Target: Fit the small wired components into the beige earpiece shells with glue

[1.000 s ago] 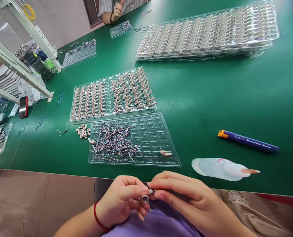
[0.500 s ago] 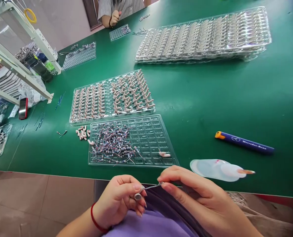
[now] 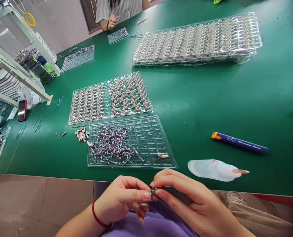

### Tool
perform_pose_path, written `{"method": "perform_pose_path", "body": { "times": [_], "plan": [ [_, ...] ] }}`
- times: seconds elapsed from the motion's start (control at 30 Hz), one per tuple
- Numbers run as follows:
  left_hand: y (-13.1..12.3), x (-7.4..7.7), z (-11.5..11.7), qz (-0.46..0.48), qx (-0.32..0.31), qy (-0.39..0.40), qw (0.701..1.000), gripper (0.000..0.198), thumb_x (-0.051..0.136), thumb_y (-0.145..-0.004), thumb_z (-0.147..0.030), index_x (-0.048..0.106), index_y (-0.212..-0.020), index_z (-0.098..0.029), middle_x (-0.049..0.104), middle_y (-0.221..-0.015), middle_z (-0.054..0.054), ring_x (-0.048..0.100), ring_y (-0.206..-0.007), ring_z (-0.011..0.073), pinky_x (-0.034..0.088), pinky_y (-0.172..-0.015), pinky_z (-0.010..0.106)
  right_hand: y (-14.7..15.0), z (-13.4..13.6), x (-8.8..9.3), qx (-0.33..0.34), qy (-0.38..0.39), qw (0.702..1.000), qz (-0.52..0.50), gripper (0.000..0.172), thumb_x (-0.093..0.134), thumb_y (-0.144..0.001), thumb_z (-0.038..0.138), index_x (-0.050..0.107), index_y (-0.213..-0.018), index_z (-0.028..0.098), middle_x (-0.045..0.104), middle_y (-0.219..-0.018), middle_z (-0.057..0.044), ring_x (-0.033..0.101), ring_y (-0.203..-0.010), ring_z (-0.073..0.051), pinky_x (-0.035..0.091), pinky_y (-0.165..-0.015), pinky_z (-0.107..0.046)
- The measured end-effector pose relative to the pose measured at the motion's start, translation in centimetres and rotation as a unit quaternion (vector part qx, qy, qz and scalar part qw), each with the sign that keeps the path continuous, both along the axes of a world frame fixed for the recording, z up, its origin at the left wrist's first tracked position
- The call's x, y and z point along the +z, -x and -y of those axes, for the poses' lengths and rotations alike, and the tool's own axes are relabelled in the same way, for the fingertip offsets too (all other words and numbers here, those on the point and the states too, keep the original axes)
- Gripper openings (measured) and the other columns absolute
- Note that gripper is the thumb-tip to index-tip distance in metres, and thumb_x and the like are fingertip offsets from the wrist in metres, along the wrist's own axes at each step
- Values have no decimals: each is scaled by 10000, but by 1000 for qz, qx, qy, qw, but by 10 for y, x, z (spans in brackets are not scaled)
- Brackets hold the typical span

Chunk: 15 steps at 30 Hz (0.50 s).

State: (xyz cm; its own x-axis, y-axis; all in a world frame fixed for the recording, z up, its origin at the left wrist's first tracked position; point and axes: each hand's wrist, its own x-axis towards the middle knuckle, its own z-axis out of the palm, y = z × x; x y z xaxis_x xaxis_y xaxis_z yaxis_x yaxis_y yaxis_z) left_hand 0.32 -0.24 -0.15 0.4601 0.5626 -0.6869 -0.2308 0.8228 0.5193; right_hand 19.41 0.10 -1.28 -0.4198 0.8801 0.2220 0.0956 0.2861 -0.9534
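My left hand (image 3: pixel 126 199), a red cord round its wrist, is closed with thumb and forefinger pinched. A pale, pipe-shaped earbud shell (image 3: pixel 143 204) shows below its thumb, mostly covered by the fingers. My right hand (image 3: pixel 183 194) pinches a small dark and silvery wired component (image 3: pixel 153 190) right at the left fingertips. Just beyond the hands, a clear tray (image 3: pixel 148 131) bears a heap of similar wired components (image 3: pixel 111 144) on its left side and a few loose shells (image 3: pixel 162 155) at its right front. More shells (image 3: pixel 81 135) lie on the table left of that tray.
Another tray (image 3: pixel 106 97) filled with rows of shells sits behind. Stacked full trays (image 3: pixel 198 41) stand at the back right. A blue lighter (image 3: pixel 239 142) and a translucent squeeze bottle (image 3: pixel 214 169) lie to the right. Across the table is a person's hand (image 3: pixel 112 22).
My hands have come closer together; the component in my right hand now meets the left fingertips, and the wire stretched between them no longer shows. The shell is turned and more hidden.
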Motion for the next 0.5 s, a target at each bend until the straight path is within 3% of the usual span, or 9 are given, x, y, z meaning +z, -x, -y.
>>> {"method": "perform_pose_path", "body": {
  "times": [0.5],
  "plan": [
    [-5, 4, 2, -16, 31, 7, 999, 350, 857, -535, -366, 625, -619, -119, 585, -466, -12, 487, -325, 65, 395, -316, 160, -1, -1, -4, -2, -47, 999, 24, 144, 482, -927, 108, 557, -955, 228, 613, -817, -21, 610, -710, -124, 505, -625, -214]
  ]
}}
